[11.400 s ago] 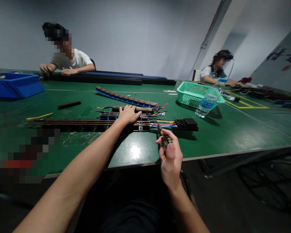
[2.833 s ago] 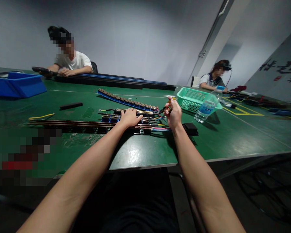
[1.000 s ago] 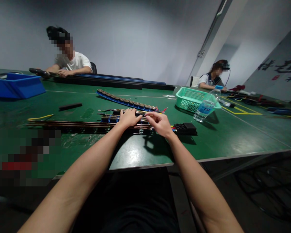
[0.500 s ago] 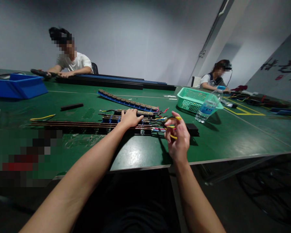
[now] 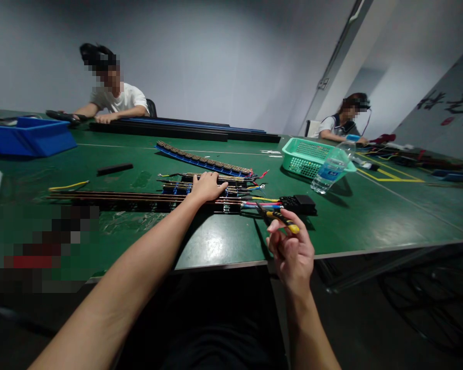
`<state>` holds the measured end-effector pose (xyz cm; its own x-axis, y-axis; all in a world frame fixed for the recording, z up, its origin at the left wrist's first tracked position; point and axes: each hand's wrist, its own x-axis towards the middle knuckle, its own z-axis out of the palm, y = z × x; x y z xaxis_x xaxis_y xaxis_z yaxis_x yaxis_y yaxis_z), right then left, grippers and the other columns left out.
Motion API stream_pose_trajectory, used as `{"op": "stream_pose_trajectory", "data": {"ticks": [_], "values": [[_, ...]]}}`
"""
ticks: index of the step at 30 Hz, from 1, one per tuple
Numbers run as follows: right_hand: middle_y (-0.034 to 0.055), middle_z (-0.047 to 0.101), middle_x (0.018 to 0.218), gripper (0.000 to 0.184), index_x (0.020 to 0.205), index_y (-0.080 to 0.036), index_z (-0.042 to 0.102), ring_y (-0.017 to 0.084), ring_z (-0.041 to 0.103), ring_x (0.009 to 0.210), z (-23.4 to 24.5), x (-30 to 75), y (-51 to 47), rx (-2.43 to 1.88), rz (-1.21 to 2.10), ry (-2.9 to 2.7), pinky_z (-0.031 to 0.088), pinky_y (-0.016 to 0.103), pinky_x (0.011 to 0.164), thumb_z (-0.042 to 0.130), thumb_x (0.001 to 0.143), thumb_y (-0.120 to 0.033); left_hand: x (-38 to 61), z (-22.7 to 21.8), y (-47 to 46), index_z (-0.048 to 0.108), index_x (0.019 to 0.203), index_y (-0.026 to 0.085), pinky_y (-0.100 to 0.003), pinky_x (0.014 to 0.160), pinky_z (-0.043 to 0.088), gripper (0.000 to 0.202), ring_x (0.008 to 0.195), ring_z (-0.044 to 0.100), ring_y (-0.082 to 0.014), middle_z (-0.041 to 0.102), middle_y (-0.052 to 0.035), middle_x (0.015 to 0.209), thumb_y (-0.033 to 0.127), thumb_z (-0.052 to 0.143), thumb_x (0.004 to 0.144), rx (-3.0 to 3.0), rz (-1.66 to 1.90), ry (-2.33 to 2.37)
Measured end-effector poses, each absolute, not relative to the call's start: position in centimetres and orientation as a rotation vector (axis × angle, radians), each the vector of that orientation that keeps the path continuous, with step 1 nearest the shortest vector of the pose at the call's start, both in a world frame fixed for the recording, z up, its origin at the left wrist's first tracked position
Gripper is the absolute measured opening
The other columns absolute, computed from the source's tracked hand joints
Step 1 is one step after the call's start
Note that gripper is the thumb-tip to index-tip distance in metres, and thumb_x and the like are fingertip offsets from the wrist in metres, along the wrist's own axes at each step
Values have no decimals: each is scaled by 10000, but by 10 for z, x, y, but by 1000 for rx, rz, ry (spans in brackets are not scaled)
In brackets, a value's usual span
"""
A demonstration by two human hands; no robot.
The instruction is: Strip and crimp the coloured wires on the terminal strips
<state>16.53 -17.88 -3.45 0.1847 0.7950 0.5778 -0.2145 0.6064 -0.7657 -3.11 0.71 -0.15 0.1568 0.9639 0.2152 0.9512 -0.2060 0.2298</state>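
Observation:
My left hand (image 5: 207, 188) lies with its fingers spread across several short strips (image 5: 173, 187) fitted with brass-coloured rods, pressing on them from above. Under its wrist runs a longer black strip (image 5: 119, 201) with copper-coloured rods. At the right end, red, blue and yellow wires (image 5: 260, 204) lead from it to a black block (image 5: 301, 204). My right hand (image 5: 295, 254) is closed on small pliers (image 5: 284, 221) with yellow and black handles. Their dark jaws point left, close to the wires; whether they touch cannot be made out.
Behind the strips lies a blue strip (image 5: 204, 161) with rods. A green basket (image 5: 293, 156) and a water bottle (image 5: 327, 174) stand at the right. A blue bin (image 5: 31, 139) is at the left. Two people (image 5: 119, 100) sit across the green table (image 5: 389, 216).
My right hand has moved down and toward me with the pliers, away from the wire ends, uncovering the black block and wires. My left hand stays in place.

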Motion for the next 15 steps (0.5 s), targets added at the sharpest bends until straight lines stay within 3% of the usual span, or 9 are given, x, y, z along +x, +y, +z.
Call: {"op": "stream_pose_trajectory", "data": {"ticks": [3, 5, 8, 10, 15], "values": [[26, 644, 948, 465, 1334, -305, 563, 53, 357, 473, -35, 164, -181, -622, 805, -1237, 285, 203, 393, 605, 930, -531, -31, -2, 8, 588, 1315, 189, -573, 1148, 299, 557, 1329, 495, -343, 596, -153, 1400, 582, 423, 957, 2359, 502, 1952], [34, 655, 1023, 416, 1337, -325, 539, 58, 430, 484, -37, 163, -177, -656, 828, -1286, 361, 221, 427, 593, 952, -475, -31, -2, 8, 589, 1317, 186, -572, 1147, 301, 558, 1328, 495, -343, 593, -160, 1405, 581, 424, 959, 2357, 505, 1953], [46, 654, 1120, 383, 1340, -341, 491, 111, 612, 632, -40, 164, -169, -708, 845, -1379, 512, 280, 589, 576, 971, -396, -31, -3, 8, 584, 1325, 176, -571, 1145, 303, 569, 1331, 492, -344, 587, -170, 1410, 583, 421, 962, 2363, 499, 1947], [49, 654, 1130, 378, 1327, -332, 483, 139, 659, 736, -42, 165, -164, -753, 848, -1449, 548, 314, 693, 586, 965, -370, -31, -3, 7, 581, 1326, 182, -569, 1149, 300, 565, 1338, 486, -341, 584, -164, 1416, 584, 418, 964, 2366, 495, 1944], [-6, 645, 871, 407, 1278, -282, 533, 126, 593, 680, -40, 163, -163, -939, 743, -1624, 487, 257, 649, 677, 902, -343, -30, -1, 6, 584, 1314, 216, -558, 1159, 292, 522, 1350, 477, -318, 582, -146, 1425, 574, 419, 971, 2357, 485, 1969]]}}
